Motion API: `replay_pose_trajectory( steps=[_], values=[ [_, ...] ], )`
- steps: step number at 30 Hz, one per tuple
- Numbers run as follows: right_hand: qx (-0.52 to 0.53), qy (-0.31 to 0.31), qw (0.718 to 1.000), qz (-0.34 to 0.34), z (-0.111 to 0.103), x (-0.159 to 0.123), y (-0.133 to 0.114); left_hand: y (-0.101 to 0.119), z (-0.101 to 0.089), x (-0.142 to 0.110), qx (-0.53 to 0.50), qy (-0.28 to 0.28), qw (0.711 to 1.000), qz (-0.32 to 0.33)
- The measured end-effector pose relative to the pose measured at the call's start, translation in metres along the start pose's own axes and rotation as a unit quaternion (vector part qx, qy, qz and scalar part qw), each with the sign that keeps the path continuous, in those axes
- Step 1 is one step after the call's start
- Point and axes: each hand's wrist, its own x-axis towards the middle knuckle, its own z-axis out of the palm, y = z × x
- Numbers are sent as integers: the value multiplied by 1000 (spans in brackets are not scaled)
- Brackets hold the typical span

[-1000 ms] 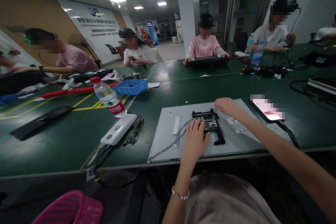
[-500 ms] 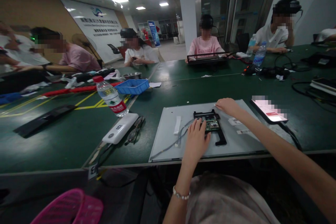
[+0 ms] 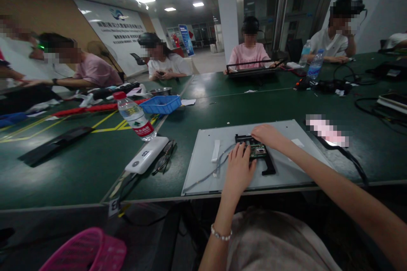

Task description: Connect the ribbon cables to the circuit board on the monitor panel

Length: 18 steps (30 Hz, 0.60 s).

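Observation:
A grey metal panel (image 3: 286, 173) lies flat at the near edge of the green table (image 3: 79, 169). On it sits a black bracket (image 3: 269, 167) holding a small green circuit board (image 3: 258, 150), with grey cables (image 3: 210, 172) running off to the left. My left hand (image 3: 238, 170) rests flat on the panel, its fingers stretched out and touching the bracket's left end. My right hand (image 3: 266, 134) is over the bracket's far edge, fingers curled down onto it; what they pinch, if anything, is hidden.
A lit phone (image 3: 327, 132) with a cable lies right of the panel. Left of it are glasses (image 3: 163, 160), a white power bank (image 3: 146, 155), a water bottle (image 3: 135, 117) and a blue tray (image 3: 161, 104). A pink basket (image 3: 85, 252) sits below. Other people work around the table.
My right hand has moved left and nearer, from the panel's far edge onto the bracket's top. My left hand has barely shifted.

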Motion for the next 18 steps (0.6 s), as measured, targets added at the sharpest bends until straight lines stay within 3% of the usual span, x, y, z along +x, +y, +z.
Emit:
replay_pose_trajectory(
  steps=[7,15,18],
  values=[
    [121,38,991,46,-3,-14,10,-2,2,0,-4,-1,1000,1],
    [184,66,957,214,5,-81,39,1,-1,1,-6,4,1000,-1],
    [223,61,944,235,15,-98,42,1,0,0,-5,3,1000,0]
  ],
)
